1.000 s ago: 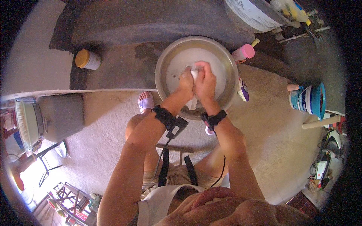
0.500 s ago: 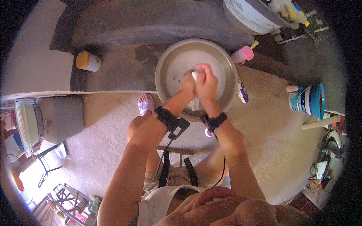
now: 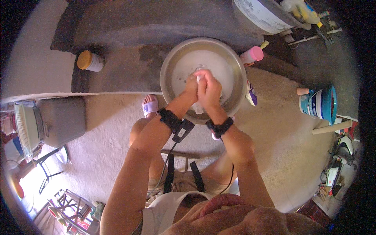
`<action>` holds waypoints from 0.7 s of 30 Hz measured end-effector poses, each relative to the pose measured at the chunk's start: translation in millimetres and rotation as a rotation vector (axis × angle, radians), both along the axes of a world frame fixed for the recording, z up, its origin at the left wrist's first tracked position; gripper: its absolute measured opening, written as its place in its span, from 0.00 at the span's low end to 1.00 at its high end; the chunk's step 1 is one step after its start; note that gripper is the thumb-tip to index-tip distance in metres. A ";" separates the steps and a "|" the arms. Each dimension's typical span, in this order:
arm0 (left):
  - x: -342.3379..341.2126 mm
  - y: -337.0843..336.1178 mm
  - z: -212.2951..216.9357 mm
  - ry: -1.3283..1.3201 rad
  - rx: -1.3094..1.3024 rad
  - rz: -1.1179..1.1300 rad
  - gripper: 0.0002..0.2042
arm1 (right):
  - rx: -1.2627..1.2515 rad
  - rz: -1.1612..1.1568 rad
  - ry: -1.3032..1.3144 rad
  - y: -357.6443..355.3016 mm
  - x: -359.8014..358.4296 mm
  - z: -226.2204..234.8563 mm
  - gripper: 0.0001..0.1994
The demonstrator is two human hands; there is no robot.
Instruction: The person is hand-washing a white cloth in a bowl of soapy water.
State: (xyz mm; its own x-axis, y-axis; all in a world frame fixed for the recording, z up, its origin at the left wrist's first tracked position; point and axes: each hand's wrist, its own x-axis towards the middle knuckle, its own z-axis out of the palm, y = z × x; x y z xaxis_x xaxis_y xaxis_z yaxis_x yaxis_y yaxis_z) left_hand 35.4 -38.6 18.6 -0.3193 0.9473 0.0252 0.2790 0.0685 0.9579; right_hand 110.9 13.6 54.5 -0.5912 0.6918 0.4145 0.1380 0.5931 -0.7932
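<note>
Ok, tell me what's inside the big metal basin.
The metal basin holds cloudy, soapy water. Both hands, left hand and right hand, clutch a small white cloth over it. The hands cover most of the cloth, and the murky water hides the basin's bottom.

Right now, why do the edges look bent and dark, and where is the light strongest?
Head view: fisheye lens bends the step edge and blackens the corners; brightest glare sits lower left by the chair; the hands in the metal basin are evenly lit and fairly sharp.

Home yard/wash area: metal basin (image 3: 172, 70) on concrete floor (image 3: 117, 35), paint buckets (image 3: 319, 105), clutter.
</note>
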 end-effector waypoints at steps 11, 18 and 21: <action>10.0 23.0 -4.7 -0.977 -0.141 0.390 0.16 | -0.086 -0.068 -0.057 6.9 -2.2 3.9 0.08; 1.7 26.8 -24.2 -1.334 -0.105 0.482 0.14 | 0.007 -0.076 0.000 1.6 -10.5 5.4 0.08; 0.9 22.6 -26.2 -1.312 -0.098 0.426 0.16 | -0.035 -0.058 -0.008 2.9 -9.2 9.5 0.08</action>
State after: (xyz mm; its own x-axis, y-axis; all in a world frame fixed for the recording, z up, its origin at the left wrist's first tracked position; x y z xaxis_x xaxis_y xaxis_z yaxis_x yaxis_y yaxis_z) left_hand 36.3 -16.0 -7.7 -0.3198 0.7523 -0.5760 -0.8735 0.0015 0.4869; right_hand 101.7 16.4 64.0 -0.5534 0.7386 0.3850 0.1778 0.5563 -0.8117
